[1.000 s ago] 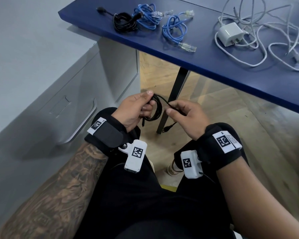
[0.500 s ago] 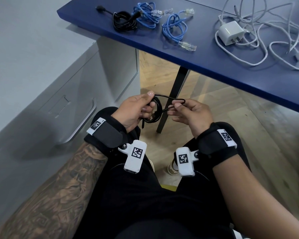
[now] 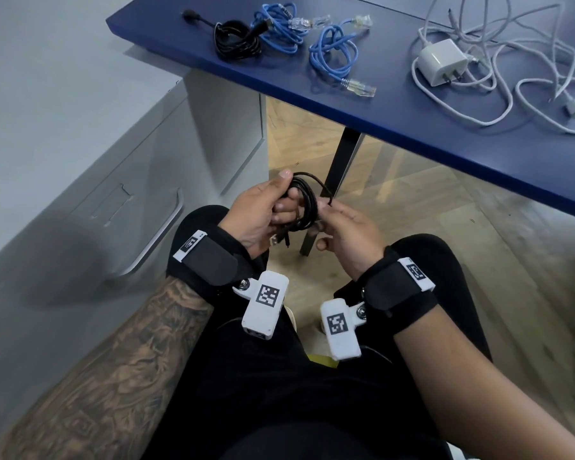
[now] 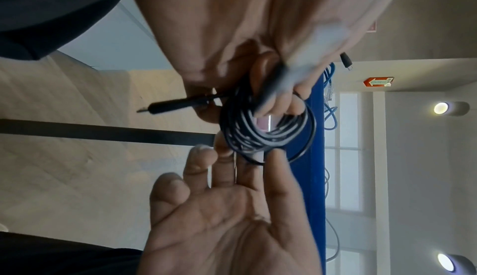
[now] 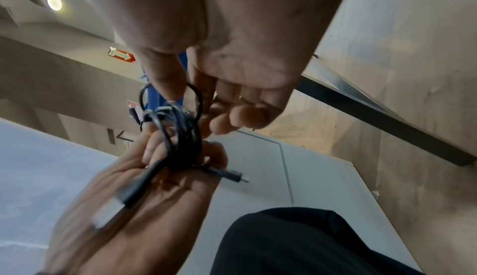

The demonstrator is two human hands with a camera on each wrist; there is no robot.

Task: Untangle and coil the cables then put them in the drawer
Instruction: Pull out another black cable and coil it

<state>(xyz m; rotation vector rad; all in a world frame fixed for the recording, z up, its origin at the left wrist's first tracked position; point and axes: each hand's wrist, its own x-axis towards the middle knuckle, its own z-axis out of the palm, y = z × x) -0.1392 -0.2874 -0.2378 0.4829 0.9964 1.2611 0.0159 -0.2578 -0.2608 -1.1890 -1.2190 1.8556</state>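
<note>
cable: black cable [image 3: 304, 207] wound into a small coil, held over the lap, below the tabletop edge; not on any surface
plugs: two ends stick out of the coil at the bottom, one thick plug [image 5: 136, 185] lying across the left palm, one thin plug [image 5: 227, 174] pointing free
left hand: left hand [image 3: 263, 215] has a closed grip on the coil, thumb on top, fingers curled through the loops
right hand: right hand [image 3: 349, 234] pinches the outermost loop [image 5: 196, 94] between thumb and fingertips; other fingers loosely curled, palm faces the coil
spacing: both hands touch the same coil, fingertips nearly meeting
drawer: grey cabinet drawer [image 3: 120, 207] to the left of the knees, closed, curved handle [image 3: 160, 237] on its front
tabletop: blue tabletop [image 3: 412, 107] ahead and above the hands
tabletop left: black coiled cable [image 3: 236, 43] touching a blue patch cable [image 3: 279, 28]; second blue patch cable [image 3: 336, 54] just beside
tabletop right: white charger brick [image 3: 443, 63] inside a loose tangle of white cables [image 3: 512, 81]
floor: wood floor [image 3: 412, 210] under the tabletop
</note>
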